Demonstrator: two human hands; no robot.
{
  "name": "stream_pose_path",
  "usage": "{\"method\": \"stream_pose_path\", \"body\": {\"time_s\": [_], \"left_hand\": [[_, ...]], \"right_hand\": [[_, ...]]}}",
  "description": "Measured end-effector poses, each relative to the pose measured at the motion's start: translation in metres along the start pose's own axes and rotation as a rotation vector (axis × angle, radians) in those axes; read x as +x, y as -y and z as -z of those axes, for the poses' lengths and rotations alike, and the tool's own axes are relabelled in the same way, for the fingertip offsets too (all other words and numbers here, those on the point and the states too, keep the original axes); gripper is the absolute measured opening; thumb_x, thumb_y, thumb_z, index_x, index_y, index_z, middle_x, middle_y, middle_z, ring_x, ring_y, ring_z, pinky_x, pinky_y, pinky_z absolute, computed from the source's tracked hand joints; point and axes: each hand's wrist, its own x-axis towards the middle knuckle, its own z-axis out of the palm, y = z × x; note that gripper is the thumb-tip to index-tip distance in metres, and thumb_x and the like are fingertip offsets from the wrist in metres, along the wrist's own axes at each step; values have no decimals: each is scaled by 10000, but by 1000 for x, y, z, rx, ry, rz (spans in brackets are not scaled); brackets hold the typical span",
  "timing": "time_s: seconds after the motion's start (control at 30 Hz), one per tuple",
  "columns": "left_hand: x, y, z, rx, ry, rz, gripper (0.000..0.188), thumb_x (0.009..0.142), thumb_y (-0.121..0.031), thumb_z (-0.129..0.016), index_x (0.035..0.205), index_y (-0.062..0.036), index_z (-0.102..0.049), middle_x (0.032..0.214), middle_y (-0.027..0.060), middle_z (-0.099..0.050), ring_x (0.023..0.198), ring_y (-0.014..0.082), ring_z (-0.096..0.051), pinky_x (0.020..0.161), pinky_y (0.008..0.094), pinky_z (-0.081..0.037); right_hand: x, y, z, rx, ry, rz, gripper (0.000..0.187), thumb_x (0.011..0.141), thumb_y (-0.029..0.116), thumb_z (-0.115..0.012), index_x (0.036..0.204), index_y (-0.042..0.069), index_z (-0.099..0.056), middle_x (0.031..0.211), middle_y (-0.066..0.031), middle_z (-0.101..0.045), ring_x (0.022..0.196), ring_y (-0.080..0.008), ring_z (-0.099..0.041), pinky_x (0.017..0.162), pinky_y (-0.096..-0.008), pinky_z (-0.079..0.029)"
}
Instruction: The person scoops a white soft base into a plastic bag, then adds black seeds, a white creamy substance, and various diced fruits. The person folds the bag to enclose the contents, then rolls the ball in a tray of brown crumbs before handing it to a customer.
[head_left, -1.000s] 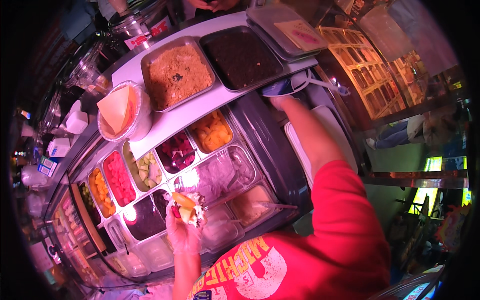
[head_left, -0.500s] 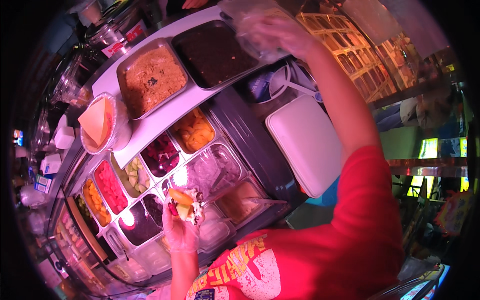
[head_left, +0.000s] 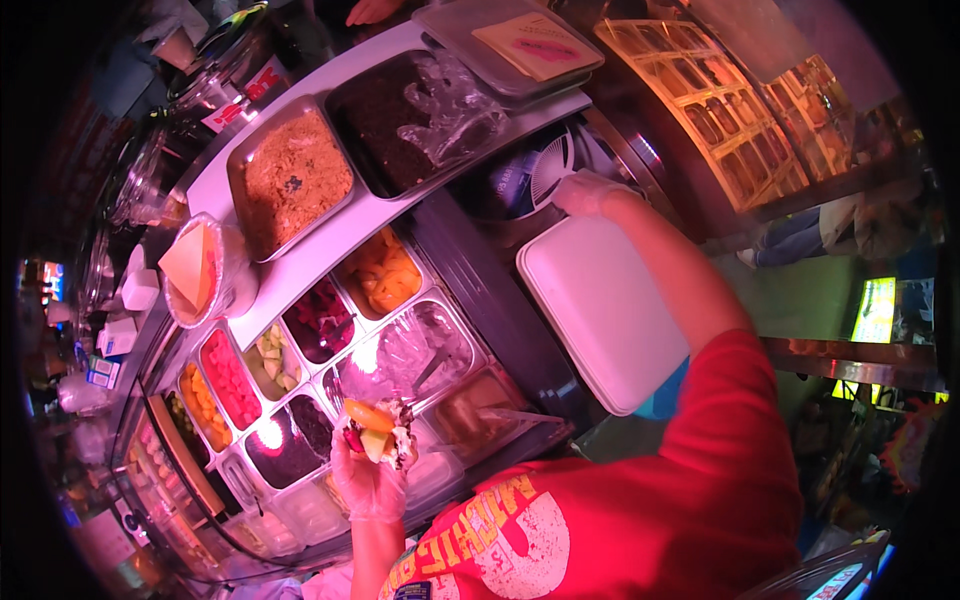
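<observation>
Reaching right, the gloved right hand (head_left: 585, 192) now rests its closed fingers on the white foam box (head_left: 603, 310), down from the far trays, while the left hand (head_left: 368, 480) still cups the filled wrap (head_left: 375, 432) near the topping bins (head_left: 320, 330).

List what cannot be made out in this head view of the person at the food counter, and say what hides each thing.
- Right hand: what its fingertips touch is hidden by the gloved hand itself and dark shadow.
- Filling of the food in the left hand: too small and washed out by glare.
- Contents of the dark pan: covered by crumpled clear film.
- Far-left tubs: bent and blurred near the fisheye rim.
</observation>
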Motion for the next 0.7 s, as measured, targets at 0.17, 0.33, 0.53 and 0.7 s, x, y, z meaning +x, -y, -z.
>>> {"method": "stream_pose_path", "body": {"time_s": [0.17,0.33,0.53,0.7], "left_hand": [[14,15,-12,23,-32,12,585,994,-409,-644,1458,-91,-482,1467,194,-503,1319,417,-519,996,641,-517],[28,28,-20,23,-23,55,587,986,-417,-661,1459,-113,-492,1462,181,-495,1321,403,-516,1008,635,-513],[41,39,-27,57,-86,81,623,970,-436,-673,1477,-135,-472,1460,170,-501,1265,393,-567,999,619,-528],[55,43,-28,102,-82,111,653,954,-461,-684,1474,-126,-475,1468,161,-508,1269,391,-571,985,609,-542]], "right_hand": [[43,-10,-26,-411,71,380,417,894,102,-554,1289,114,-686,1261,-199,-668,1168,-390,-642,1028,-445,-501],[34,-11,34,129,-170,281,553,879,3,-523,1380,208,-638,1228,-185,-692,1156,-376,-648,970,-422,-527],[39,-27,55,-68,-133,157,572,897,30,-465,1425,199,-606,1331,-125,-669,1203,-328,-643,1008,-393,-514],[109,-61,7,331,-109,102,346,996,194,-456,1248,116,-681,1075,-160,-724,969,-298,-690,858,-412,-545]]}}
